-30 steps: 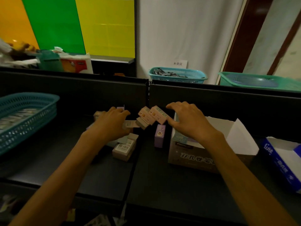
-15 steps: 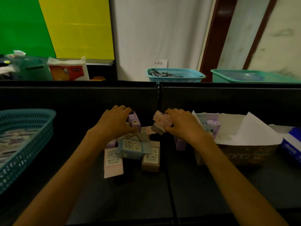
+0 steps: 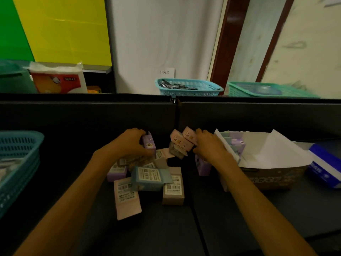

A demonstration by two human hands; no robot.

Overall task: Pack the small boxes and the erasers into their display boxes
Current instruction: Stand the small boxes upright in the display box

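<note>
A heap of small pastel boxes (image 3: 149, 176) lies on the dark shelf in front of me. My left hand (image 3: 129, 143) grips a purple small box (image 3: 149, 145) at the back of the heap. To its right, my right hand (image 3: 208, 145) holds a bunch of pink small boxes (image 3: 181, 140) just left of the open cardboard display box (image 3: 267, 178). Several purple and green small boxes (image 3: 233, 142) stand inside that display box at its left end. Another purple box (image 3: 203, 167) stands between the heap and the display box, partly hidden by my right wrist.
A teal basket (image 3: 20, 145) stands at the left edge. A blue and white carton (image 3: 324, 165) lies right of the display box. Behind the black back panel (image 3: 88, 115) stand a teal basket (image 3: 188, 87) of clips, a green basket (image 3: 271, 89) and a tissue pack (image 3: 59, 78).
The camera tilted down and swung right, and both hands stayed at the heap. My left hand has taken hold of a purple box; my right keeps the pink boxes near the display box.
</note>
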